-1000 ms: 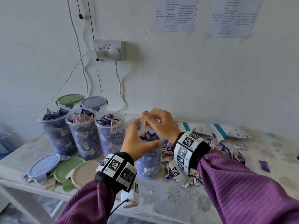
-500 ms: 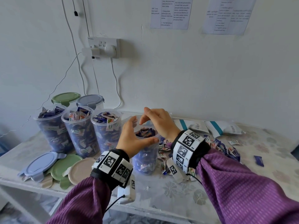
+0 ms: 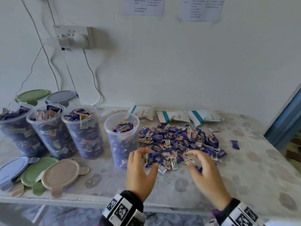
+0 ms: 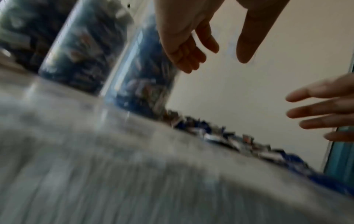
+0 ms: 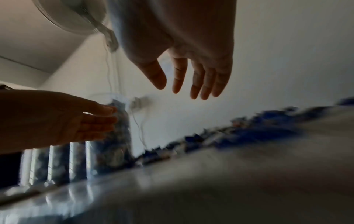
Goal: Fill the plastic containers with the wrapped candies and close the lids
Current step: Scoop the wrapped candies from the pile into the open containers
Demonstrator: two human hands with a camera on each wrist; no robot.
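Item: open container (image 3: 121, 137), clear plastic, upright on the table (image 3: 244, 173), lidless, filled with wrapped candies to a little below the rim. It stands just left of the candy pile (image 3: 179, 142), touching its edge.

Candy pile: loose blue and white wrapped sweets heaped at table centre; one stray candy (image 3: 235, 144) lies apart to the right.

Left hand (image 3: 140, 173): fingers spread and relaxed, empty, fingertips at the pile's near-left edge. Right hand (image 3: 205, 170): fingers spread and loosely bent, over the pile's near-right edge; the head view is blurred there, but the right wrist view shows a bare palm, so it appears to hold nothing.

Step in hand, as judged: gathering another scoop for the fourth container. The next move calls for both hands to close inward under a bunch of candies and lift it over the rim without knocking the container.

Change from the earlier frames: both hands were up at the container's mouth, the left bracing its side; now both have come down to the pile and the container stands free.

Further stock: three filled containers (image 3: 53, 132) without lids in a row to the left; two lidded containers (image 3: 61, 98) behind them; loose lids (image 3: 60, 175) stacked at the front left; white packets (image 3: 172, 116) by the wall.
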